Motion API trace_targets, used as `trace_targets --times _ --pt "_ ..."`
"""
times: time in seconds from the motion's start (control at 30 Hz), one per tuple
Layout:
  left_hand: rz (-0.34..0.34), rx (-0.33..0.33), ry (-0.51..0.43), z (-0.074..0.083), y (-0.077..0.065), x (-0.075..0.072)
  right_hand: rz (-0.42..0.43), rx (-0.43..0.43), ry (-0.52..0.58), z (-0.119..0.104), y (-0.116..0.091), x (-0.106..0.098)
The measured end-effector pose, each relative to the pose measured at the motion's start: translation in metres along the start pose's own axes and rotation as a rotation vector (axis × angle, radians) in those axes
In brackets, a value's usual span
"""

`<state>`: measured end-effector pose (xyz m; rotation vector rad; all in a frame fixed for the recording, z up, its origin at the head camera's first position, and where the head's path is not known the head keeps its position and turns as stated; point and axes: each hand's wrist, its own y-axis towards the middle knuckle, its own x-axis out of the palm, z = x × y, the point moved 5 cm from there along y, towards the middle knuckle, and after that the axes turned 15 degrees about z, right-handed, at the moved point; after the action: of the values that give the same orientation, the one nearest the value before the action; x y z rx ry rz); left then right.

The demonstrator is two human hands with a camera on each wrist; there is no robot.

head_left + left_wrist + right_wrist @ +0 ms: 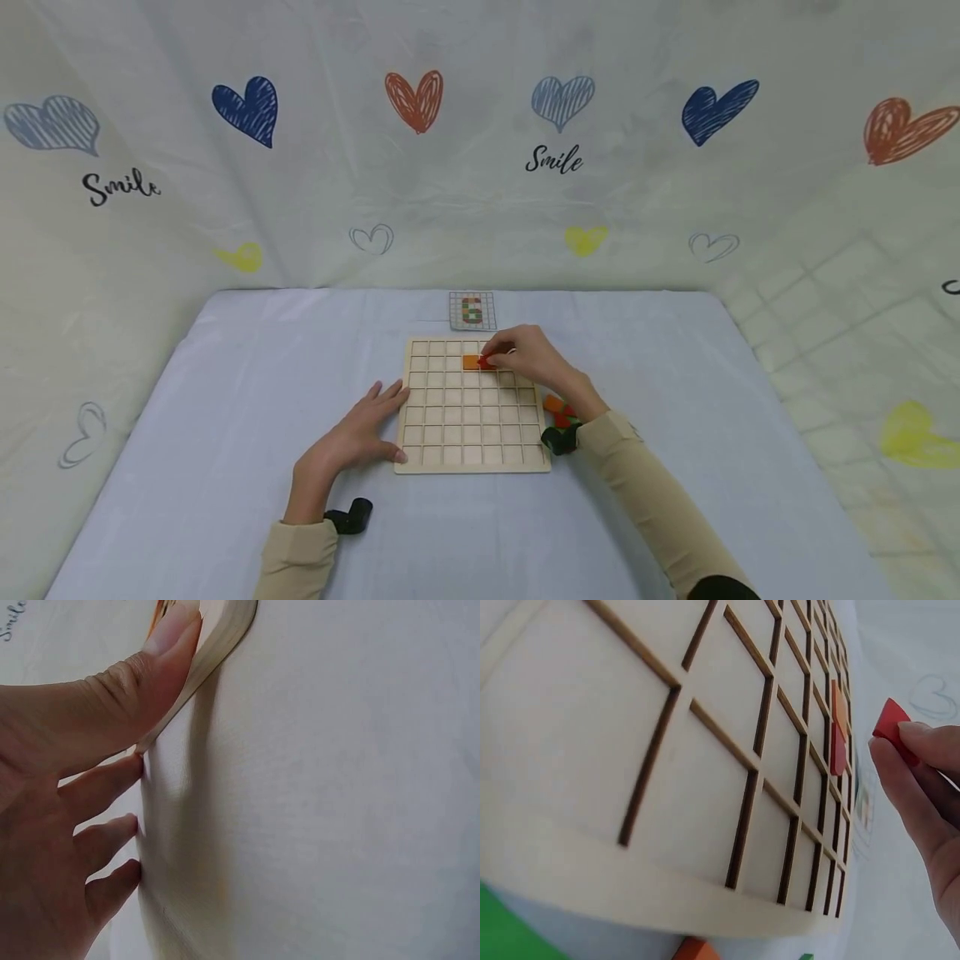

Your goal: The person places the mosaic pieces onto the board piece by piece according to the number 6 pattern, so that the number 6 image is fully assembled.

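Fingers of the right hand (pixel 531 354) pinching a small, glossy red tile with a pointed corner (pixel 890 720), just above a pale wooden grid board (pixel 472 468), near an inset orange tile (pixel 470 362), left hand (pixel 362 427) spread, fingers straight, touching the board's left edge.

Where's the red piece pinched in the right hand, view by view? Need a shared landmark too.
Head: red piece just below picture centre, at the right hand's fingertips.
Left wrist: not visible.
Right wrist: right side, above mid-height.
Shared landmark: wooden board, lower middle in head, edge at top in left wrist, large at left in right wrist.
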<state>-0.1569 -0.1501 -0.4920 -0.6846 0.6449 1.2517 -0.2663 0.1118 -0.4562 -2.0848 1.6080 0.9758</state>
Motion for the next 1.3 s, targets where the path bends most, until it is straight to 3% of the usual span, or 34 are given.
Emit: trace_targets --times 0.37,0.63,0.93,1.3 --pt "0.005 -0.008 0.002 -0.002 0.000 0.003 -0.062 -0.055 -0.027 -0.015 0.015 0.018" --pt "0.009 0.004 -0.001 -0.003 0.000 0.002 -0.110 -0.164 -0.116 -0.031 0.027 0.033" --pt "0.010 0.002 -0.017 -0.002 -0.001 0.002 -0.164 -0.182 -0.187 -0.033 0.036 0.049" --pt "0.014 -0.005 -0.020 -0.001 -0.001 0.001 -0.166 -0.245 -0.208 -0.037 0.035 0.054"
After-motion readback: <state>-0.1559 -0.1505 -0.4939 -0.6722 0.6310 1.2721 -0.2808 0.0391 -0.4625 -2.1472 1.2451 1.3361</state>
